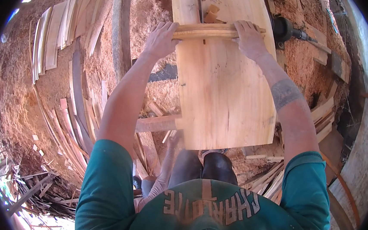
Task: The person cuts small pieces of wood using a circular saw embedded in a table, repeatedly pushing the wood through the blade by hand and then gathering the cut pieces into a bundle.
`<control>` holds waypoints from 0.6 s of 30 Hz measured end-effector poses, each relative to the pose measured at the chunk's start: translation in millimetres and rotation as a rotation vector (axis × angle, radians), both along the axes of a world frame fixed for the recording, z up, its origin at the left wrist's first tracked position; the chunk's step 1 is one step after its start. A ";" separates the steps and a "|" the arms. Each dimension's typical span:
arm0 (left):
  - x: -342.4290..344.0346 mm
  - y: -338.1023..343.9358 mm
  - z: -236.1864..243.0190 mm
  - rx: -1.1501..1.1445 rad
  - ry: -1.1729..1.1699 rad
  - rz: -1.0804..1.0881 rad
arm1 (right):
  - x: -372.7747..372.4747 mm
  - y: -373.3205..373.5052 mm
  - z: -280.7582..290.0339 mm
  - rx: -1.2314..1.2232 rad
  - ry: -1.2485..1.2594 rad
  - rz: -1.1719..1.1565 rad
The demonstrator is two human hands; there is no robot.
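Both arms reach forward over a pale wooden tabletop (225, 88). A short bundle of pale wooden strips (205, 31) lies crosswise on it, two or more pieces pressed together. My left hand (162, 39) is closed around its left end, at the tabletop's left edge. Toward the other end, my right hand (250, 40) grips the same strips with the fingers over the top, and a little wood sticks out past it. Just beyond the strips are a narrow dark slot in the top and a small wooden block (212, 13). My palms hide the gripped parts.
Right of the tabletop is a dark machine part with a metal shaft (300, 34). Sawdust (14, 80) covers the ground. Thin boards (54, 31) lie at the far left, with long offcuts (67, 136) nearer. A wooden beam (121, 28) runs along the left; more offcuts (322, 117) lie right.
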State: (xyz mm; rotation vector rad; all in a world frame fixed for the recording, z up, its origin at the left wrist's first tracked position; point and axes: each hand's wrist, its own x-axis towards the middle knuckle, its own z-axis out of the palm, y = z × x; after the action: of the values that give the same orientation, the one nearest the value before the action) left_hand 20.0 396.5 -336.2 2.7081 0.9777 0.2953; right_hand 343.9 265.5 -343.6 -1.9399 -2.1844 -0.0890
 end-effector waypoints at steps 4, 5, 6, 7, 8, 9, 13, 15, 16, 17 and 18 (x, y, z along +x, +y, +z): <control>3.8 3.7 3.5 -0.025 0.030 0.018 | 2.9 6.4 0.6 -0.013 -0.004 -0.005; 5.4 4.4 4.7 -0.026 0.029 0.019 | 4.1 7.8 0.5 -0.009 -0.009 -0.003; 5.5 6.3 4.9 -0.026 0.031 0.025 | 4.4 10.0 0.3 -0.008 -0.009 -0.001; 5.7 8.2 5.0 -0.026 0.032 0.031 | 4.6 12.3 0.0 -0.003 -0.007 -0.002; 6.2 10.1 5.0 -0.026 0.032 0.033 | 4.9 14.4 -0.3 0.002 -0.006 -0.002; 6.2 12.1 3.8 -0.024 0.027 0.034 | 4.7 16.5 0.4 0.003 -0.005 0.000; 6.5 18.7 -0.7 0.009 -0.003 0.033 | 4.4 23.3 2.2 -0.016 0.003 -0.009; 8.0 23.4 -1.5 -0.003 0.012 0.033 | 5.4 26.5 1.9 -0.020 0.000 -0.016; 9.3 25.4 -1.7 -0.017 0.028 0.033 | 6.4 27.8 1.4 -0.014 -0.003 -0.013; 10.2 26.8 -2.2 -0.016 0.027 0.032 | 7.3 28.9 0.6 -0.009 -0.005 -0.010; 10.9 29.9 -2.6 -0.003 0.014 0.025 | 8.8 31.5 -0.2 -0.006 -0.006 -0.010</control>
State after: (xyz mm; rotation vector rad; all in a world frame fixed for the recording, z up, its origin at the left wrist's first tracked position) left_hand 30.9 426.5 -338.9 2.6999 1.0161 0.2799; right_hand 352.6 297.1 -343.8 -1.9562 -2.1818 -0.0899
